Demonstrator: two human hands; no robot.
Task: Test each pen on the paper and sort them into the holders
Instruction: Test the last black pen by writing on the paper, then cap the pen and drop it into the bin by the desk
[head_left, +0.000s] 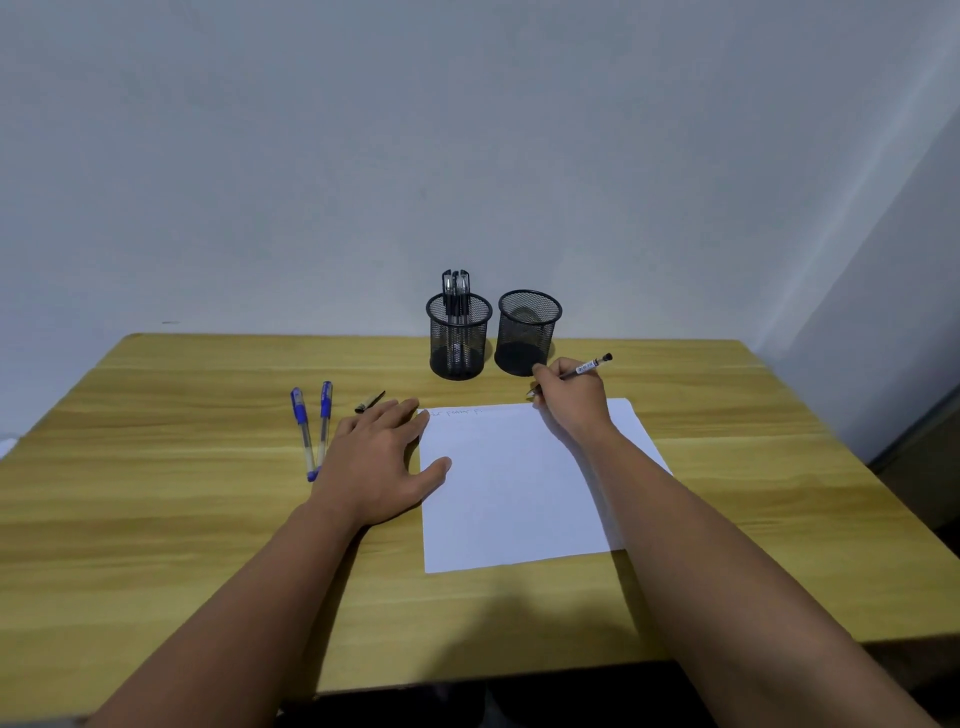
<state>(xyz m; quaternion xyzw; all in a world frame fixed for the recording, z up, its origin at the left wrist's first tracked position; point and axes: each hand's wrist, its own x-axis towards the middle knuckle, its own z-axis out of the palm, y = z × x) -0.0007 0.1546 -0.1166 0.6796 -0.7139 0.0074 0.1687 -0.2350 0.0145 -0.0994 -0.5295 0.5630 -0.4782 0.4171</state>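
the right hand (569, 402) pinches a black pen (587, 368) at the paper (514, 493)'s 12 o'clock edge, just by the empty holder (529, 332) (a knuckle could tip it), while the left hand (379, 457), fingers spread flat, barely pins the sheet, so it may slide.

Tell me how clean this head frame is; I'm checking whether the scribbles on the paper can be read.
Head view: soft, even light, no glare on the paper; wide-angle bending shows at the table edges; the marks along the sheet's top edge are too faint and small to read; the right hand and its pen look fairly sharp.
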